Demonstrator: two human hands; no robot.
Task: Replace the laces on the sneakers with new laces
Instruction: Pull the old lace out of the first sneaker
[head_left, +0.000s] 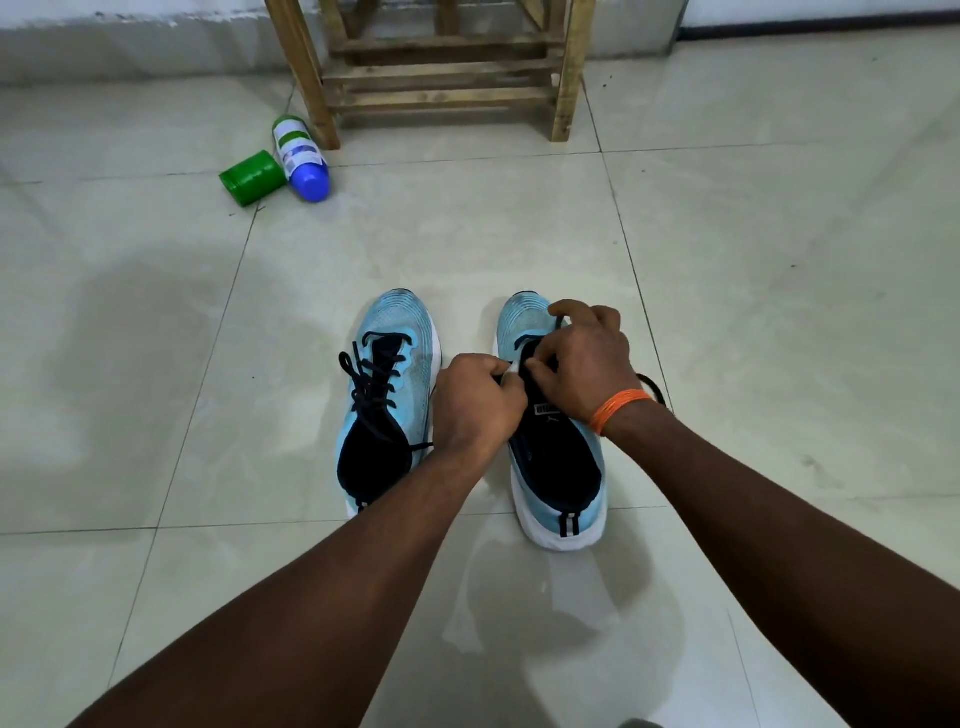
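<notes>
- Right sneaker (550, 441): on floor, near side of stool (441, 78), well apart.
- Left hand (475, 402) pinches lace tip (512, 368); right hand (587, 364) fingers curled on lace at eyelets.
- Lace judged soft, light; take by stiff tip.

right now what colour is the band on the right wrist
Orange. The wristband shows best in the head view, just behind the right hand.

Forearms bare to the frame edge. left hand (475, 402) bare. right hand (587, 358) bare, with an orange band (621, 409) of thin wound threads round its wrist.
</notes>
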